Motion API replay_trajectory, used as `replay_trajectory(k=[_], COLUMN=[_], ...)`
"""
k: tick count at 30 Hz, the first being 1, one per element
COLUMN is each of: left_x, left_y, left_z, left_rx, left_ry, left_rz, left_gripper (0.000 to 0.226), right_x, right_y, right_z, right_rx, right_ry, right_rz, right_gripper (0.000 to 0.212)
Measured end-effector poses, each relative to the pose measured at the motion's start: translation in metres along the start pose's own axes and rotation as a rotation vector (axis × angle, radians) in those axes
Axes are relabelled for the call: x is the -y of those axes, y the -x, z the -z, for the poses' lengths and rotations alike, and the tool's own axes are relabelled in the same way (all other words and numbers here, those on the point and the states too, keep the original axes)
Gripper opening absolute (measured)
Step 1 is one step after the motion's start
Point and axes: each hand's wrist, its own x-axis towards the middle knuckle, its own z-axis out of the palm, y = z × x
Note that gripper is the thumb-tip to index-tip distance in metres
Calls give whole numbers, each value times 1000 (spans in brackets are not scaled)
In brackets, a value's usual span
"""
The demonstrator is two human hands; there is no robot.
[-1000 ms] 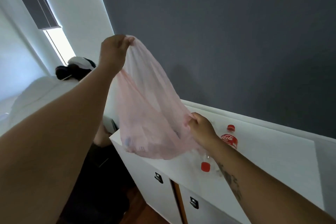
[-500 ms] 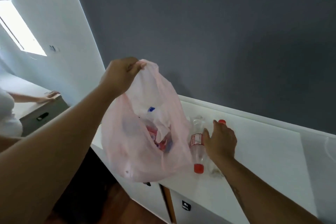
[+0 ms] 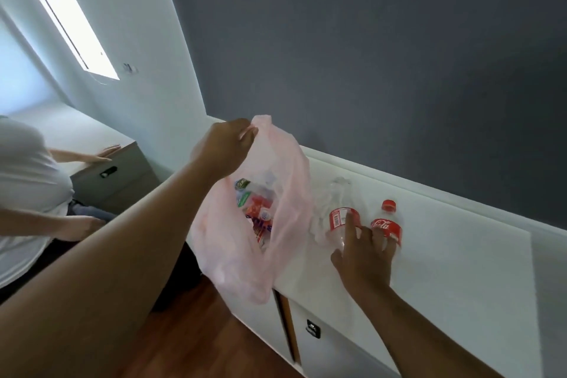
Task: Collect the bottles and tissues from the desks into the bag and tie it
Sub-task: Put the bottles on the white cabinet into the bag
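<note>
Left hand pinching pink bag, right hand spread over two bottles, near ends hidden, bag contents blurred

Two bottles, one pink bag and one white desk

Bottles lie on the desk, right of the bag, seemingly apart.

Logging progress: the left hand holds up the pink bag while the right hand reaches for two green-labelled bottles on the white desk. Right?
The head view shows red labels, not green. The left hand holds up the pink bag while the right hand reaches for two red-labelled bottles on the white desk.
</note>
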Motion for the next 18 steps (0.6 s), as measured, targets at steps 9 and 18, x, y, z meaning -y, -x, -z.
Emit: replay_trajectory(k=[9, 18], left_x=[22, 33], left_y=[-6, -20], left_z=[28, 29], left_rx=[5, -12], left_ry=[2, 111], left_rz=[58, -26], left_gripper=[37, 41], right_x=[17, 98], right_y=[-18, -38], right_z=[96, 74], right_rx=[-9, 169], right_ry=[-743, -329], right_rz=[392, 613], right_gripper=[84, 74])
